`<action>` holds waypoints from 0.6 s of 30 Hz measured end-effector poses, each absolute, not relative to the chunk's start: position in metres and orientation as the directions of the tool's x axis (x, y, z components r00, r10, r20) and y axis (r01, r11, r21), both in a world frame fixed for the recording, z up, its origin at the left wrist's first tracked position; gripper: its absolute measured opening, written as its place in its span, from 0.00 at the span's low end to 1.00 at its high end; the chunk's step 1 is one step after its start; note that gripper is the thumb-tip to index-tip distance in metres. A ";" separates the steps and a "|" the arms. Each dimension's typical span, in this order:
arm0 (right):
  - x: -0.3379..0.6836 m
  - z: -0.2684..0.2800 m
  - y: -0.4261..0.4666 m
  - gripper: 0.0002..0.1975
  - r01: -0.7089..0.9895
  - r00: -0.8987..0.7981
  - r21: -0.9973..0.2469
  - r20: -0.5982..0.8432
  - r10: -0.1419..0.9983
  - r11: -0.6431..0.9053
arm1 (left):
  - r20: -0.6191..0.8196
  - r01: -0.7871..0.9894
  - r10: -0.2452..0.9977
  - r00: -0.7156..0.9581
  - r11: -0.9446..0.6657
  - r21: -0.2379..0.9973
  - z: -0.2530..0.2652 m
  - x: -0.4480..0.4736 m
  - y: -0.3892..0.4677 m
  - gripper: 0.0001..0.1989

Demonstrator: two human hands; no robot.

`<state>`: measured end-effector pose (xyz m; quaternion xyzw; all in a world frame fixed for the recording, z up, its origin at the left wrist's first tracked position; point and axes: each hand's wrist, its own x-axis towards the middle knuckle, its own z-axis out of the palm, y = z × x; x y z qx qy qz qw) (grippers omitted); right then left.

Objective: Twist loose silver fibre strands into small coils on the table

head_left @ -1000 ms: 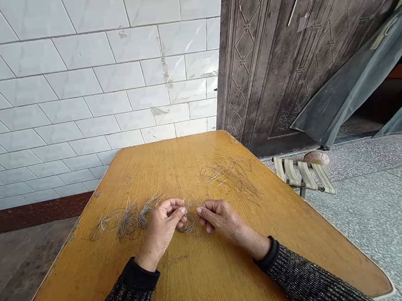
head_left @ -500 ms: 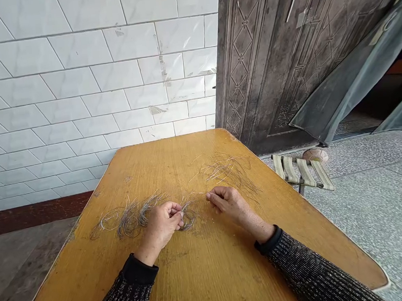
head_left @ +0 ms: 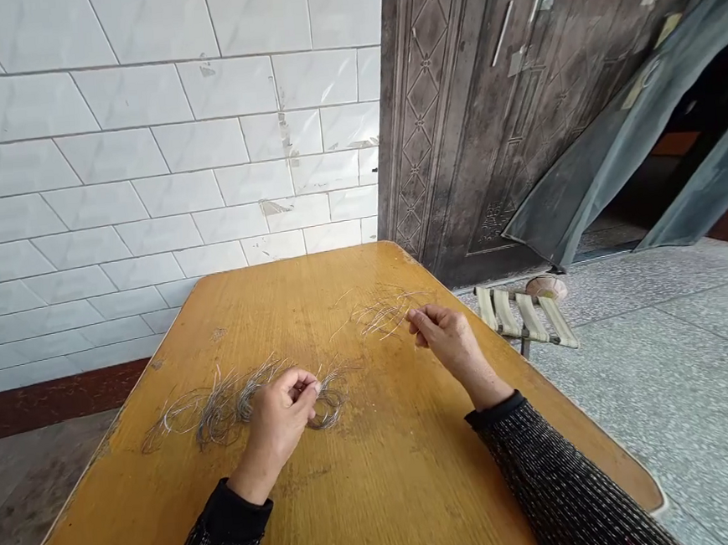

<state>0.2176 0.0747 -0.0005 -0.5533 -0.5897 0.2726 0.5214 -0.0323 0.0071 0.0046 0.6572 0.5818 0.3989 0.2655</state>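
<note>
My left hand (head_left: 282,422) is closed, thumb and forefinger pinched together, beside a small coil of thin grey wire (head_left: 329,411) near the table's middle. Whatever sits in that pinch is too small to make out. To its left lie several more loose coils of wire (head_left: 215,417), partly covered by the hand. My right hand (head_left: 450,341) is raised over the right side of the table, its thumb and fingertips pressed together at the edge of a loose spread of thin wires (head_left: 376,313). Whether a wire is between those fingertips is hard to see.
The wooden table (head_left: 357,508) reaches to a white tiled wall (head_left: 206,184). A dark carved door (head_left: 455,148) with a grey curtain (head_left: 589,179) stands at the back right. Beside the table's right edge is a low strap stool (head_left: 528,314).
My right hand has moved right and away from me, from near the small coil to the loose wires. My left hand stays by the coil. The view has shifted slightly.
</note>
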 end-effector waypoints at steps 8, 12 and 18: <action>0.251 -0.012 0.097 0.11 0.710 0.280 -0.702 0.345 0.896 0.049 | 0.469 0.639 0.868 0.166 -0.456 0.619 0.000 -0.023 0.002 0.09; 0.247 -0.014 0.097 0.09 0.815 0.253 -0.579 0.307 0.918 -0.031 | 0.558 0.666 0.797 0.231 -0.548 0.506 -0.005 -0.021 0.002 0.09; 0.234 -0.010 0.090 0.08 0.914 0.053 -0.402 0.263 0.963 0.059 | 0.601 0.683 0.763 0.236 -0.570 0.456 -0.007 -0.022 0.004 0.10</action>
